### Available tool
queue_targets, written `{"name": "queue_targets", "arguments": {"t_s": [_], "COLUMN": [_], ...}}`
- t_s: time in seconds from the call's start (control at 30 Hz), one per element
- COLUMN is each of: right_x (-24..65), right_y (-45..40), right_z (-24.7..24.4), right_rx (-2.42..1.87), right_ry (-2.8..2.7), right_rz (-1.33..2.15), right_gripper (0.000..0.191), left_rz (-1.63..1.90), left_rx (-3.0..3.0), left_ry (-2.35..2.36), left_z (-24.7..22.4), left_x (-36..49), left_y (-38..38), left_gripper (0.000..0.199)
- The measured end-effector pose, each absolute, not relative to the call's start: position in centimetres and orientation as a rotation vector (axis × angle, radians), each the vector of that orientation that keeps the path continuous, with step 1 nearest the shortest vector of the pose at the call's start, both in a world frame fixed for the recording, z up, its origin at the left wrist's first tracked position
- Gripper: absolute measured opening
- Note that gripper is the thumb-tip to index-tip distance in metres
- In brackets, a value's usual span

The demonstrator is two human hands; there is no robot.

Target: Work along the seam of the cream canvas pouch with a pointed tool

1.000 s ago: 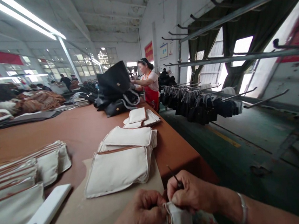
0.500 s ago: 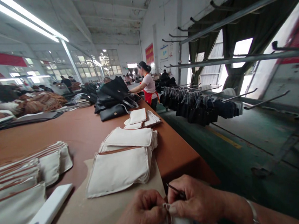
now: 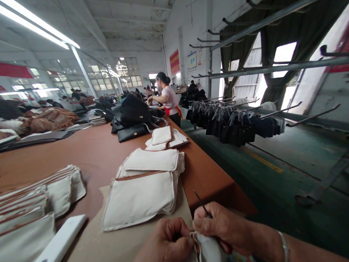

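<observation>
At the table's front edge, my left hand [image 3: 170,244] is closed, pinching the edge of a white fabric pouch [image 3: 209,251] between thumb and fingers. A brown strip shows in the opening along its seam. My right hand [image 3: 222,227] is closed around a thin dark pointed tool [image 3: 201,202], its tip sticking up past the fingers. The kind of tool cannot be made out. The right thumb and finger rest close to the pouch's edge beside the left fingertips. Just beyond lies a stack of white fabric pouches [image 3: 141,200] with brown trim.
More white pouches [image 3: 20,228] lie overlapped at left beside a long white device [image 3: 56,249]. Black bags [image 3: 131,114] are heaped farther along the brown table [image 3: 95,147]. Another person [image 3: 169,98] stands at its far right side. A metal rack [image 3: 279,69] with hanging black bags stands at right.
My right hand has turned slightly, so the tool's tip now points upward. More of the pouch shows below my hands. The person behind has shifted a little to the left.
</observation>
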State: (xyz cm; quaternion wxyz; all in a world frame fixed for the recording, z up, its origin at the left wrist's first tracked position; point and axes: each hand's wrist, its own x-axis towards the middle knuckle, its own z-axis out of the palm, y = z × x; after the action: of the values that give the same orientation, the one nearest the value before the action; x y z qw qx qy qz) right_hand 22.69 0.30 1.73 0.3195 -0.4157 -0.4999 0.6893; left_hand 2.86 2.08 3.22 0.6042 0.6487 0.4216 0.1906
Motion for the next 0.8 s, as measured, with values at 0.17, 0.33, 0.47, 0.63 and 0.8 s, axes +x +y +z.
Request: {"name": "queue_targets", "arguments": {"t_s": [0.17, 0.33, 0.47, 0.63, 0.8], "right_x": [22.3, 22.0, 22.0, 22.5, 22.8], "right_y": [0.0, -0.2, -0.4, -0.4, -0.5], "right_z": [3.2, 3.1, 2.7, 2.5, 2.5], "right_rx": [-1.166, -1.304, -1.317, -1.34, -1.355], "right_ry": [-1.53, -1.666, -1.657, -1.595, -1.557], "right_rz": [1.575, 1.321, 1.284, 1.347, 1.32], "right_gripper": [0.024, 0.007, 0.009, 0.012, 0.015], "left_rz": [0.425, 0.359, 0.298, 0.268, 0.406], "left_rx": [1.583, 1.746, 1.889, 1.97, 1.78], "left_ry": [1.066, 1.105, 1.094, 1.11, 1.102], "left_z": [3.3, 4.1, 4.2, 4.1, 3.7], "left_x": [3.3, 3.6, 3.6, 2.9, 2.3], "left_y": [1.8, 1.2, 1.0, 1.1, 1.7], "left_gripper": [0.021, 0.021, 0.029, 0.035, 0.035]}}
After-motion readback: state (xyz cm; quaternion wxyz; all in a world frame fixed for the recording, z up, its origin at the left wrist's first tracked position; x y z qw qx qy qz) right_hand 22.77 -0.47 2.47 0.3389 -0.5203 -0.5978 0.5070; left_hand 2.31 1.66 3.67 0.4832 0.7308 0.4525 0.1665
